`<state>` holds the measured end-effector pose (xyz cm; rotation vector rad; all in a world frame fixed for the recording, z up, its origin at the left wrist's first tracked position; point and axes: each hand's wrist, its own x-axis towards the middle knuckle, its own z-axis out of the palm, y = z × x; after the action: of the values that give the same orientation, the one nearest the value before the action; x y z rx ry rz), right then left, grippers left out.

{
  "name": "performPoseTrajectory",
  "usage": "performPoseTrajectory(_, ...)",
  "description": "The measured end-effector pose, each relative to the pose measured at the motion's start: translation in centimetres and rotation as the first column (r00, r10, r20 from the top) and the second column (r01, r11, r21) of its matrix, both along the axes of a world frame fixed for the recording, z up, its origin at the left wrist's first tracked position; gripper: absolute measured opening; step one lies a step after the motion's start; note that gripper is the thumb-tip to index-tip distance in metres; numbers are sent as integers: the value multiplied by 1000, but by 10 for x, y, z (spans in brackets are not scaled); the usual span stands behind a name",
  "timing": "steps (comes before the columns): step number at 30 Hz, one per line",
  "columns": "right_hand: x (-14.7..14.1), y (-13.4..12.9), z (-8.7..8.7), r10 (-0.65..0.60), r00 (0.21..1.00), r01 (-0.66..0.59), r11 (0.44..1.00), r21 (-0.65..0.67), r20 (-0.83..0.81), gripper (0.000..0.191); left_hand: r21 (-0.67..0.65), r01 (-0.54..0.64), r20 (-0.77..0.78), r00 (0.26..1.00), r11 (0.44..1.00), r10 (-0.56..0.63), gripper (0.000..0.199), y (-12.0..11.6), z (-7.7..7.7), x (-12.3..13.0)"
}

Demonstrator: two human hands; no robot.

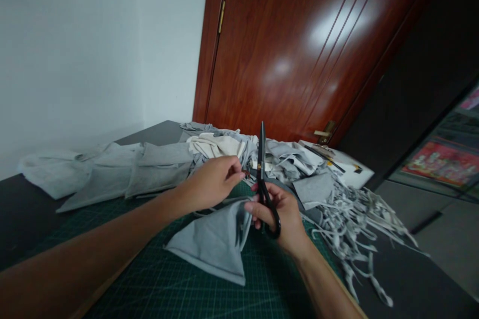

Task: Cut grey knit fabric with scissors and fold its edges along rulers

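My right hand (pixel 279 214) is closed round the black handles of a pair of scissors (pixel 262 159), whose blades point up and away and look closed. The thumb and fingers of that same hand also pinch the top of a grey cloth piece (pixel 215 244), which droops onto the green cutting mat (pixel 187 291). To the left, my left hand (pixel 219 182) is raised above the cloth with its fingertips pinched together. A tiny reddish-brown thing (pixel 246 173) shows at those fingertips; I cannot tell what it is or whether it is held.
Grey fabric pieces (pixel 160 169) lie in a row at the left. Cream cloth (pixel 217 144) is heaped behind my hands. A tangle of grey strips (pixel 355 219) spreads along the right, near a white sheet (pixel 352 169). A brown door (pixel 269 60) stands behind the table.
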<state>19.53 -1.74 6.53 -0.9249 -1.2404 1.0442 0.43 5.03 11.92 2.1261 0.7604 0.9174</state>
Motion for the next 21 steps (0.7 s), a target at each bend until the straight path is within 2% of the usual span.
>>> performPoseTrajectory(2, 4, 4, -1, -40, 998, 39, 999, -23, -43, 53, 3, -98, 76, 992, 995, 97, 24, -19, 0, -5)
performPoseTrajectory(3, 6, 5, -1, -57, 997, 56, 998, -32, -59, 53, -58, -43, 57, 997, 997, 46, 29, -30, -2, -8)
performPoseTrajectory(4, 8, 7, -1, -73, 994, 70, 997, -41, -76, 52, -132, 62, 6, 998, 989, -62, 35, -41, -5, -11)
performPoseTrajectory(6, 11, 9, -1, -98, 989, 92, 994, -57, -107, 51, -268, 240, -145, 947, 933, -286, 34, -62, -18, -16)
performPoseTrajectory(7, 12, 9, 0, -107, 987, 100, 993, -63, -123, 51, -314, 281, -183, 919, 907, -348, 29, -71, -28, -17)
performPoseTrajectory(9, 13, 9, 1, -120, 981, 110, 991, -70, -155, 51, -371, 323, -135, 909, 871, -395, 28, -83, -50, -14)
performPoseTrajectory(11, 12, 8, 2, -124, 974, 112, 991, -74, -190, 49, -415, 353, -67, 907, 839, -415, 50, -87, -72, -7)
performPoseTrajectory(13, 10, 6, 4, -122, 967, 107, 991, -76, -226, 48, -440, 359, -11, 914, 823, -405, 66, -84, -88, 2)
performPoseTrajectory(15, 9, 5, 6, -117, 957, 101, 992, -77, -264, 47, -440, 336, 29, 932, 833, -360, 70, -78, -98, 12)
performPoseTrajectory(17, 9, 4, 8, -114, 947, 93, 992, -82, -301, 48, -436, 301, 56, 950, 848, -308, 72, -70, -102, 20)
performPoseTrajectory(19, 11, 3, 9, -112, 937, 85, 992, -95, -332, 48, -462, 280, 104, 959, 842, -263, 87, -61, -103, 26)
performPoseTrajectory(21, 14, 2, 11, -111, 929, 77, 991, -109, -354, 47, -537, 296, 210, 954, 790, -215, 110, -55, -102, 31)
